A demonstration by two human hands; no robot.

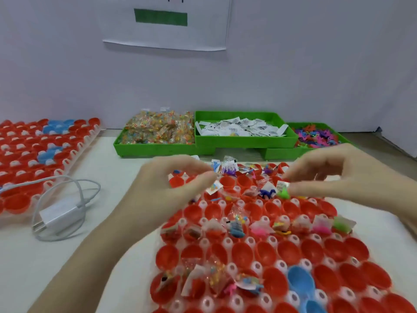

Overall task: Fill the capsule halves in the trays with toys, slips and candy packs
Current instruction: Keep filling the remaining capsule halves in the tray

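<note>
Two hands are held over the near tray (279, 265) of red capsule halves (293, 248) on the table (112, 177). The left hand (171, 184) is curled with thumb and fingertips drawn together; whether anything is pinched there cannot be told through the blur. The right hand (343, 175) is half closed, and a green toy (283, 192) with a paper slip (282, 184) lies at its fingertips; a true grip cannot be confirmed. Some rows of halves are filled, others stand empty. Supplies sit in three green bins behind: candy packs (158, 129), slips (241, 127), toys (316, 136). All three are judged light. The candy packs look crinkly and slippery, best pinched at a sealed edge. The slips look thin and easily creased. The toys appear small and rubbery, best taken by the body.
</note>
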